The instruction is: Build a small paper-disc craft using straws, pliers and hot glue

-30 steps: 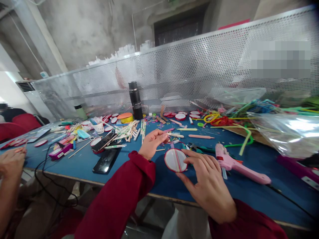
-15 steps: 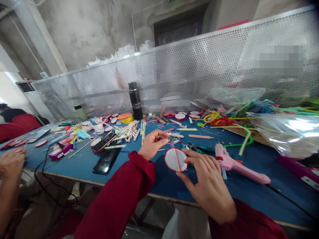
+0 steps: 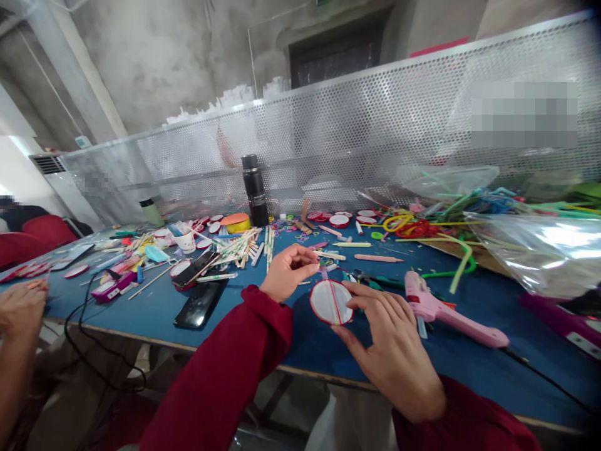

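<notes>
A round white lid with a red rim (image 3: 330, 302) stands on edge on the blue table (image 3: 469, 369), with a rubber band stretched across its face. My right hand (image 3: 389, 347) holds it by the rim between thumb and fingers. Just left of it and a little farther back, my left hand (image 3: 287, 269) is raised with thumb and fingers pinched together on something too small to name. Both my sleeves are dark red.
A pink glue gun (image 3: 441, 311) lies right of the lid. Two phones (image 3: 200, 300), sticks, red lids and a black flask (image 3: 255, 190) lie beyond and left. Plastic bags of coloured straws (image 3: 539, 250) fill the right. Another person's hand (image 3: 21, 307) rests at far left. A perforated metal screen (image 3: 357, 125) backs the table.
My left hand's fingers have shifted slightly; the lid and my right hand stay almost where they were.
</notes>
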{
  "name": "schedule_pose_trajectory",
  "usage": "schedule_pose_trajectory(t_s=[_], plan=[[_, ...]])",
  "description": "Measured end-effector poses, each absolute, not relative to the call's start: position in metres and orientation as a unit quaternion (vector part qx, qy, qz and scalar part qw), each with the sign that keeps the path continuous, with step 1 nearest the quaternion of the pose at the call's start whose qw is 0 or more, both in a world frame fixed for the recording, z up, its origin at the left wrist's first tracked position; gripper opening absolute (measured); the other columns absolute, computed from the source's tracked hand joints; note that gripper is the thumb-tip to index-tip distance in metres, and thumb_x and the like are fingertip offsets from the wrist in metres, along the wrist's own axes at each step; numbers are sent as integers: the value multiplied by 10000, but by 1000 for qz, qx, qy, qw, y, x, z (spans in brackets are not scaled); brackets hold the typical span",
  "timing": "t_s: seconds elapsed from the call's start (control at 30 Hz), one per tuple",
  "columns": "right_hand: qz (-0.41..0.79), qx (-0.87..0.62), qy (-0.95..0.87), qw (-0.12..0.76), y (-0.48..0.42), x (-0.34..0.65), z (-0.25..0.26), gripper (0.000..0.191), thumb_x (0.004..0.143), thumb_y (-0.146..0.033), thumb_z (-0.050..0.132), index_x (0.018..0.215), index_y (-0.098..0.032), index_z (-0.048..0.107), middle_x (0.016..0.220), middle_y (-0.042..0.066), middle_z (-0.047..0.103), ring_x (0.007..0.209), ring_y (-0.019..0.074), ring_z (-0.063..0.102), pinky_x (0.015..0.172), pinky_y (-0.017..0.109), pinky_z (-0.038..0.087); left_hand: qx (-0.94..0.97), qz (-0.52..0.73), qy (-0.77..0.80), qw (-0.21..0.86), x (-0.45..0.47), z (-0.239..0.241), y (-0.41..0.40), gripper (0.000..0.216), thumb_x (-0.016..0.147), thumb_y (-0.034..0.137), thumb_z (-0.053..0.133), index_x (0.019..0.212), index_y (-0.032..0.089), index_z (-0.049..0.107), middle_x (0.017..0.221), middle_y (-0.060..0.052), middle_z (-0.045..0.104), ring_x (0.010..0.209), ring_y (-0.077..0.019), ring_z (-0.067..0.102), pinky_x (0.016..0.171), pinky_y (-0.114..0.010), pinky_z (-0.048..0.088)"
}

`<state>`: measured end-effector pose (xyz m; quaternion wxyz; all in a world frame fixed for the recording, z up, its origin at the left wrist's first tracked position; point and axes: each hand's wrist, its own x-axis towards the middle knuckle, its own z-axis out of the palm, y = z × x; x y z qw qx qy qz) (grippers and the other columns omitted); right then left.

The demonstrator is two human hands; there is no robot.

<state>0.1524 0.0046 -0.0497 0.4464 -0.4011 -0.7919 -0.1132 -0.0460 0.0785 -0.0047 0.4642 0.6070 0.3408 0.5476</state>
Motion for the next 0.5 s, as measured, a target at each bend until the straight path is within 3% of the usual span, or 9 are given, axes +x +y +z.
schedule_pose_trajectory(t_s=[0.5], plan=[[-111, -409, -789, 446, 4, 153, -50, 220, 878, -340, 649, 1025, -235, 524, 1271, 105, 656, 1124, 298, 611, 999, 492, 388, 565, 522, 294, 567, -45, -2, 75, 523, 574, 318, 923, 979, 154, 636, 914, -30, 642, 827, -125, 632, 783, -264, 472]])
